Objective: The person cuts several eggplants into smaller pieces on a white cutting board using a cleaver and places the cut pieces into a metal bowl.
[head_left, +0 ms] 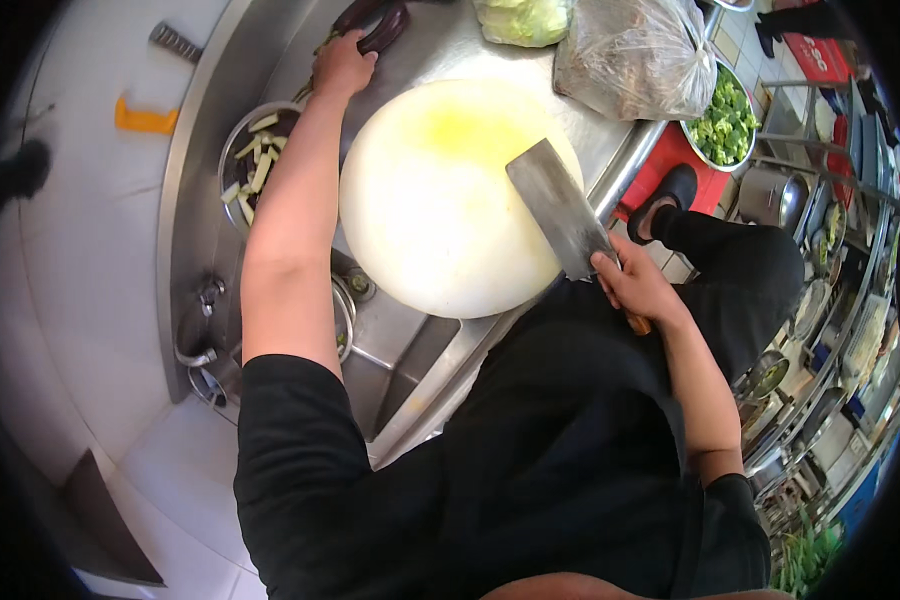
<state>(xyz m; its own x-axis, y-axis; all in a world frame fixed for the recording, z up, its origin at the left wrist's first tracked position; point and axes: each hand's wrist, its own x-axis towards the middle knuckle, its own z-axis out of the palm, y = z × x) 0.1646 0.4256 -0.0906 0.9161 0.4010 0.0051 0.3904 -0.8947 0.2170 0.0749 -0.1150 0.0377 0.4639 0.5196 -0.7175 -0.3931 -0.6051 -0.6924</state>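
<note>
My left hand point(345, 66) reaches to the far left of the steel counter and lies on dark purple eggplants point(385, 28); whether its fingers grip one is hard to tell. In my right hand point(634, 281) is a broad cleaver point(553, 206) with a wooden handle, its blade over the near right edge of a round white cutting board point(450, 202). Yellow stains mark the board's far part. Left of the board, partly behind my left forearm, stands a metal bowl point(229, 142) of cut eggplant pieces point(261, 174).
Beyond the board lie a bagged leafy vegetable point(523, 19) and a tied clear plastic bag point(634, 64). A bowl of chopped greens point(722, 124) stands at the right, over a red surface. A sink point(424, 360) and faucet point(199, 356) are at the near left. Racks with pots line the right.
</note>
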